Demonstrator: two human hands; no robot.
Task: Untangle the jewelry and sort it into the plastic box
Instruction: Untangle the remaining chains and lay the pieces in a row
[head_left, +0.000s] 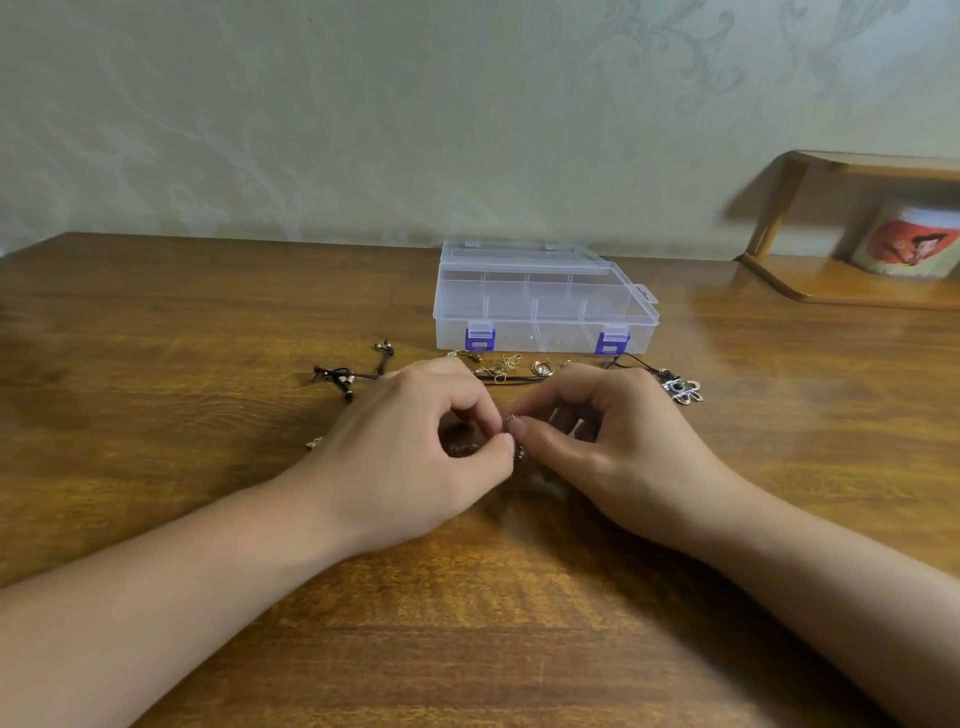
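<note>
— Both forearms come in low over the table (156, 322), and the hands meet at its middle. What are they doing?

— Left hand (415, 452) and right hand (602, 441) each have thumb and forefinger curled in, pinching a thin chain (511, 420) between them. A bit of it dangles just below the fingertips.

— Where is the rest of the jewelry?

— Spread in a row just beyond the hands. A dark beaded cord (340, 379) lies to the left, a gold tangle (501, 366) and a ring (542, 368) in the middle, and a silver pendant (684, 389) on a dark cord to the right. One small charm (314, 442) sits beside the left wrist.

— And the box?

— Clear plastic box (545, 306) stands behind the row, near the wall, lid down, with two blue clasps on its front. Its dividers show through; I cannot tell whether anything is inside.

— Anything else?

— A wooden shelf (831, 280) at the far right, with a printed mug (909, 244) under its top board. That side is blurred.
</note>
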